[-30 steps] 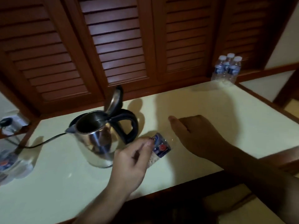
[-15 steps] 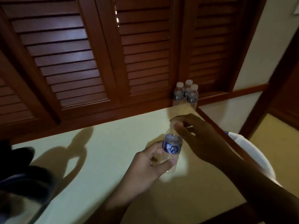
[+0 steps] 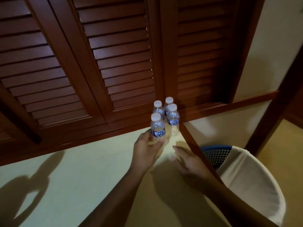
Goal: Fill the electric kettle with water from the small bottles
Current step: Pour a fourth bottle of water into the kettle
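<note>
Left hand [image 3: 146, 148] grip pinches a small clear plastic bottle with white cap and blue label [image 3: 157, 128], upright at frame centre on the pale yellow surface [image 3: 82, 177], just beside three matching bottles [image 3: 172, 117]. Right hand [image 3: 188, 159] spread, empty.

Capped bottle [image 3: 157, 128] now upright beside other three [image 3: 170, 112]; right hand [image 3: 188, 158] off cap; kettle out of view.

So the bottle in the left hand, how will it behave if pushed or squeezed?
The bottle looks clear and nearly empty, so it is probably very light and easy to tip. It stands tall on a narrow base, so a nudge may knock it into the three bottles behind. Its thin wall likely dents under a firm grip.
</note>
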Motion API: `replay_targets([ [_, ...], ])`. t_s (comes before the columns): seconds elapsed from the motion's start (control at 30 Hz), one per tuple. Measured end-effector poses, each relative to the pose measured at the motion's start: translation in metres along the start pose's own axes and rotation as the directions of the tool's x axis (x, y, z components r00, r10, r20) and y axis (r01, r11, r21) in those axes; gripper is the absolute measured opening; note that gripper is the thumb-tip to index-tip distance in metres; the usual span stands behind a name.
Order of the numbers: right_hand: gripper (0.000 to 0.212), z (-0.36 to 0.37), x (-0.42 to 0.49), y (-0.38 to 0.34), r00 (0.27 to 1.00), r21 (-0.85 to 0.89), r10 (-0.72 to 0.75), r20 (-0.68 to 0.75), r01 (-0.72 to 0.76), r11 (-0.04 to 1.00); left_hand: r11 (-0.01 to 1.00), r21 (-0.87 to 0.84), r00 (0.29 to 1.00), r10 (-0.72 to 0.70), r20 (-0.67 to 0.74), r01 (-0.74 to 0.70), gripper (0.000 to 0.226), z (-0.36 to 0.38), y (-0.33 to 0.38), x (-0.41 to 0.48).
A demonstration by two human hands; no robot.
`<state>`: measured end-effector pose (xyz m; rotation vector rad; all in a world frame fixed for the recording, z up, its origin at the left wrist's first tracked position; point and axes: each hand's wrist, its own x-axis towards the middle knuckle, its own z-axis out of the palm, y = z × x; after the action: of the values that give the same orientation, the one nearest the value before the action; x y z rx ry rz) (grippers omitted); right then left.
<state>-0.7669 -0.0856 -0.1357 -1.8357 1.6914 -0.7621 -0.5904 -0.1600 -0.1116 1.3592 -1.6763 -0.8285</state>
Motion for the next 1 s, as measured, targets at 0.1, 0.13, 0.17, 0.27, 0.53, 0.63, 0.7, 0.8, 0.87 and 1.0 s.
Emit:
replay_targets([
  [0.1,0.092,0.004,0.006,0.015,0.997,-0.082,-0.033,0.064,0.038,0.996,0.997,0.077,1.000,0.017,0.002,-0.017,0.031,0.014,-0.004,0.021],
  [0.13,0.103,0.006,0.008,0.020,0.996,-0.115,-0.059,0.064,0.066,0.991,0.995,0.097,1.000,0.011,0.003,-0.011,0.031,0.018,-0.004,0.026],
  [0.17,0.103,0.008,0.010,0.023,0.995,-0.159,-0.090,0.050,0.097,0.983,0.993,0.115,1.000,0.005,0.001,-0.005,0.032,0.021,-0.005,0.029],
  [0.27,0.096,0.016,0.018,0.032,0.985,-0.257,-0.168,0.027,0.169,0.951,0.991,0.130,1.000,-0.013,-0.008,0.014,0.034,0.028,-0.008,0.036],
  [0.53,0.086,0.022,0.019,0.035,0.994,-0.196,-0.111,0.016,0.112,0.974,0.993,0.102,0.998,-0.064,-0.014,0.065,0.035,0.030,-0.012,0.047],
  [0.63,0.085,0.024,0.020,0.038,0.992,-0.213,-0.118,0.048,0.125,0.969,0.994,0.085,0.997,-0.071,-0.010,0.071,0.035,0.027,-0.013,0.045],
  [0.7,0.091,0.022,0.020,0.038,0.988,-0.228,-0.138,0.064,0.149,0.962,0.994,0.081,0.997,-0.072,-0.016,0.073,0.041,0.020,-0.016,0.038],
  [0.8,0.101,0.015,0.015,0.028,0.982,-0.152,-0.148,0.118,0.165,0.974,0.994,0.063,0.996,-0.083,-0.029,0.084,0.043,0.003,-0.024,0.015],
  [0.87,0.090,0.016,0.006,0.016,0.982,-0.072,-0.183,0.045,0.186,0.980,0.994,0.029,0.993,-0.105,-0.055,0.106,0.031,-0.013,-0.029,-0.007],
  [1.0,0.053,0.036,-0.006,-0.022,0.989,-0.008,-0.134,0.061,0.134,0.991,0.994,0.002,0.990,-0.112,-0.090,0.113,0.039,-0.053,-0.033,-0.065],
])
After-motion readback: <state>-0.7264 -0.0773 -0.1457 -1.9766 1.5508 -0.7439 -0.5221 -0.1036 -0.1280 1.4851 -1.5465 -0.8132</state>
